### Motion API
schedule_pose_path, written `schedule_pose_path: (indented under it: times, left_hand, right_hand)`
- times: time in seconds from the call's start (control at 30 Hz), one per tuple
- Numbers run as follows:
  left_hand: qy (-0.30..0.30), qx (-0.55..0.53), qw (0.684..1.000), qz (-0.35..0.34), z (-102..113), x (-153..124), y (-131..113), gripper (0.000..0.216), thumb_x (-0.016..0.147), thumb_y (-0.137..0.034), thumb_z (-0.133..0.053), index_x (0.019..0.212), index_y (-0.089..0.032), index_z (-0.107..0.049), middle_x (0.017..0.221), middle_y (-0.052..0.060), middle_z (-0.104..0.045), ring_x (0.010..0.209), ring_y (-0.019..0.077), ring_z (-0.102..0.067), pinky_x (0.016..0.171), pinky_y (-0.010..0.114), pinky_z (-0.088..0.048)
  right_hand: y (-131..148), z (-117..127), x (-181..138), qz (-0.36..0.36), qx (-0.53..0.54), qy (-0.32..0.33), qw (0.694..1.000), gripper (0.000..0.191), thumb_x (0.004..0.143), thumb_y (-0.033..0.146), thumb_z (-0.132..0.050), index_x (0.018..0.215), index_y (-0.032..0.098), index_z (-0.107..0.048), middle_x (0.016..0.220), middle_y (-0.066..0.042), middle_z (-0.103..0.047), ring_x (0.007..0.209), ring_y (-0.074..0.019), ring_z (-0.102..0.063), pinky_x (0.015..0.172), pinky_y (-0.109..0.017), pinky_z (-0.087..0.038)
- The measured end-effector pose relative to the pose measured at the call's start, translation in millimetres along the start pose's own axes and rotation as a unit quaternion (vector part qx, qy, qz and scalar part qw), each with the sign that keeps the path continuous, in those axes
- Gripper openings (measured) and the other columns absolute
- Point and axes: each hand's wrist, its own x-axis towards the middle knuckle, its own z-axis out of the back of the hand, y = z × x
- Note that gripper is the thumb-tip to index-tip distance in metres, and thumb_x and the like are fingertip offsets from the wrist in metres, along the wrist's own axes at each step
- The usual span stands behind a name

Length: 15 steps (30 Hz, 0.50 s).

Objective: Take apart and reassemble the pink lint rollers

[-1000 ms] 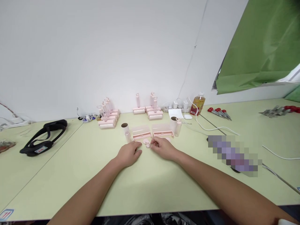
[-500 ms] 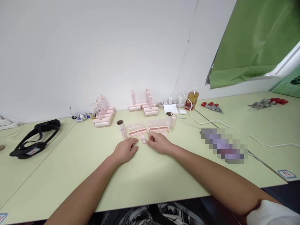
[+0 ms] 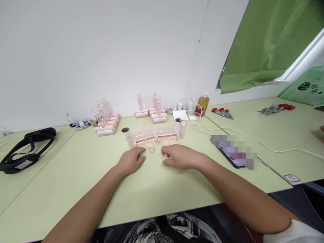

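Head view: the left hand (image 3: 130, 161) lies palm-down on the table (image 3: 152, 189), thumb spread well away from its nearly straight fingers, with nothing seen in its grasp; whether its fingertips touch the pink disc (image 3: 142, 147) beside them cannot be told. The right hand (image 3: 182, 156) has loosely curled fingers, thumb parted from them, the gap bare. Between the hands sits a small pink ring-shaped piece (image 3: 152, 149), near two pink cases (image 3: 145, 139) flanked by brown-cored rolls (image 3: 126, 134).

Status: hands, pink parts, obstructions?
Left hand open; right hand open, nothing visibly gripped. Small round pink pieces between them on pale-green tabletop. Pink rectangular plastic cases just beyond, not blocking.
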Motion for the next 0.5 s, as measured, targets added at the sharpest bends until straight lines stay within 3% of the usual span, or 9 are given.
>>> schedule_pose_path:
  times: [0.1, 0.17, 0.3, 0.43, 0.5]
  left_hand:
    - [0.004, 0.006, 1.000, -0.002, 1.6, 0.2, -0.9, 0.039, 0.089, -0.041, -0.046, 0.121, -0.023, -0.058, 0.099, 0.004, -0.068, 0.082, 0.0208, -0.062, 0.069, 0.031, -0.045]
    - [0.010, 0.008, 1.000, -0.005, 2.6, 0.6, -1.3, 0.039, 0.089, -0.041, -0.045, 0.120, -0.023, -0.059, 0.097, 0.004, -0.067, 0.081, 0.0209, -0.062, 0.068, 0.031, -0.044]
    - [0.016, 0.005, 1.000, -0.006, 3.6, 1.5, -2.1, 0.040, 0.088, -0.042, -0.045, 0.121, -0.023, -0.059, 0.097, 0.004, -0.067, 0.082, 0.0211, -0.061, 0.068, 0.031, -0.044]
    - [0.019, 0.002, 1.000, 0.000, 4.4, 2.7, -2.6, 0.041, 0.088, -0.043, -0.045, 0.121, -0.024, -0.059, 0.093, 0.003, -0.066, 0.080, 0.0207, -0.061, 0.066, 0.031, -0.043]
    - [0.020, 0.002, 1.000, 0.005, 4.7, 3.3, -2.7, 0.041, 0.088, -0.044, -0.044, 0.120, -0.025, -0.059, 0.090, 0.003, -0.066, 0.078, 0.0202, -0.061, 0.065, 0.030, -0.042]
  right_hand:
    - [1.9, 19.0, -30.1, 0.011, -0.009, -0.029, 0.999, 0.023, 0.081, 0.037, -0.061, 0.101, 0.025, -0.064, 0.094, -0.007, -0.068, 0.080, -0.0241, -0.060, 0.065, -0.031, -0.040]
    - [-12.5, 34.5, -52.7, 0.008, -0.031, -0.052, 0.998, 0.019, 0.085, 0.034, -0.055, 0.099, 0.027, -0.063, 0.100, -0.007, -0.069, 0.089, -0.0260, -0.061, 0.074, -0.035, -0.043]
    - [-76.8, 69.3, -104.5, -0.118, -0.121, -0.152, 0.974, 0.026, 0.083, 0.034, -0.050, 0.106, 0.027, -0.060, 0.112, -0.008, -0.067, 0.099, -0.0285, -0.061, 0.085, -0.042, -0.046]
    - [-144.1, 88.5, -159.7, -0.234, -0.193, -0.179, 0.936, 0.053, 0.077, 0.042, -0.059, 0.127, 0.024, -0.052, 0.135, -0.014, -0.056, 0.124, -0.0348, -0.049, 0.099, -0.048, -0.042]
    - [-164.2, 88.4, -180.4, -0.257, -0.195, -0.186, 0.928, 0.053, 0.078, 0.044, -0.058, 0.127, 0.024, -0.051, 0.137, -0.014, -0.055, 0.124, -0.0350, -0.050, 0.099, -0.047, -0.043]
